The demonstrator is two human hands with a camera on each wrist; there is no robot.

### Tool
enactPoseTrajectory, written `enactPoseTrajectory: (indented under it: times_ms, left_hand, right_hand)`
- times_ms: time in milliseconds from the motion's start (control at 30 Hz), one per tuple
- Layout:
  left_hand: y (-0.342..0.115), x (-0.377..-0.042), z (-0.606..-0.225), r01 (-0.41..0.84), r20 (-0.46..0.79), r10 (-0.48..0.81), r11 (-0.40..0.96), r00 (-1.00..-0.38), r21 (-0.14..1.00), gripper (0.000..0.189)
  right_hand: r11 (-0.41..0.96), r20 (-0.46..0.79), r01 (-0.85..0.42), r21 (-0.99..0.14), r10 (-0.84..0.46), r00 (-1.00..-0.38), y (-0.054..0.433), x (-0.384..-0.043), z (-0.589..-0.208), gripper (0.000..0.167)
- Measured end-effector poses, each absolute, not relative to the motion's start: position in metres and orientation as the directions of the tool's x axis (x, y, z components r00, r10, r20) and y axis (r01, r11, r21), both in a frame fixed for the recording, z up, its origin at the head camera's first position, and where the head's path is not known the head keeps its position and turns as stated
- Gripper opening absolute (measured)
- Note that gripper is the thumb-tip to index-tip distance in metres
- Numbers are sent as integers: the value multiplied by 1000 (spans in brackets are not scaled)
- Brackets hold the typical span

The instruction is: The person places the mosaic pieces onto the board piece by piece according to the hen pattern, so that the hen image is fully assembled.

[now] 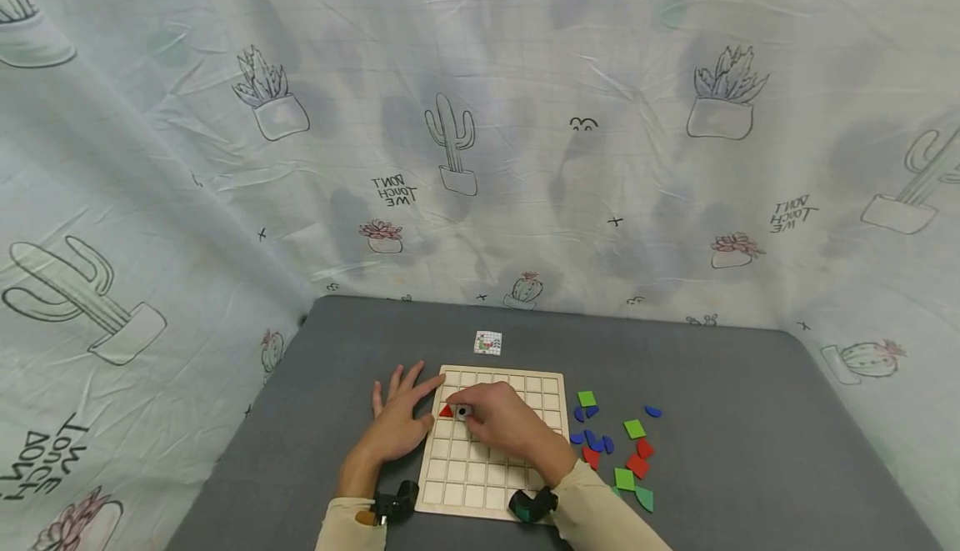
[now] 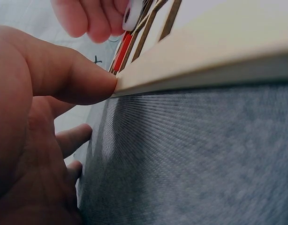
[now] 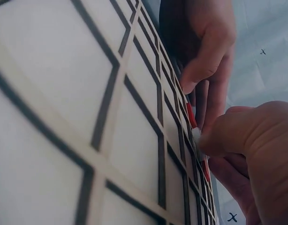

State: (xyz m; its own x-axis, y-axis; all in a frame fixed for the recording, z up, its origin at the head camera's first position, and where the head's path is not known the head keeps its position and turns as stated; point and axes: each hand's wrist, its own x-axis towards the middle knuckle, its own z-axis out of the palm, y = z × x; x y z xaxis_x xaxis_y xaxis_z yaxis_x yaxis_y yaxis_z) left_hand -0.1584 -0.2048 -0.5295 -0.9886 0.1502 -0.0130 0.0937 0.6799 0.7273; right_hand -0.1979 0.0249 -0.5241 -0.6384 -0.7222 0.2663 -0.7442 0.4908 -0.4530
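Observation:
A pale wooden grid board (image 1: 454, 494) lies on the grey table. My left hand (image 1: 401, 428) is at its left side, fingers spread, with the thumb touching the board's edge in the left wrist view. Over the left part of the grid, my right hand (image 1: 501, 419) pinches a small white piece with a black dot (image 1: 463, 412) between thumb and fingers. Just left of that piece, a red triangle (image 1: 446, 411) sits in a square of the grid. In the right wrist view, a bit of red (image 3: 206, 171) also shows beyond the right hand's fingertips.
Loose flat pieces lie right of the board: green squares (image 1: 634, 429), blue half-rounds (image 1: 653, 411), red pieces (image 1: 637, 465) and a green leaf-like piece (image 1: 644, 498). Behind the board is a small printed card (image 1: 488, 343). A cactus-print curtain (image 1: 525, 167) surrounds the table.

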Motion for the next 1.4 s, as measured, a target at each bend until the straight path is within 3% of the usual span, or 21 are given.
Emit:
enactPoseTrajectory:
  times_ms: [500,933,1200,1400]
  left_hand:
    - [-203,-158,-528,86,-14,140,680,-990,728,65]
    - [-203,-158,-529,92,-8,142,681,-990,726,65]
    - [-202,-161,-531,88,-9,135,698,-991,710,64]
    - [-203,-160,-532,78,-22,134,695,-991,714,65]
  right_hand:
    - [493,369,-752,-438,-664,-651,23,-195,-530,32]
    - [436,405,-744,-506,-642,-651,26,-190,-530,28]
    - [404,337,-592,-698,-545,-768,54,-167,-522,28]
    - [378,301,-504,-776,-480,-824,88,-141,-521,26]
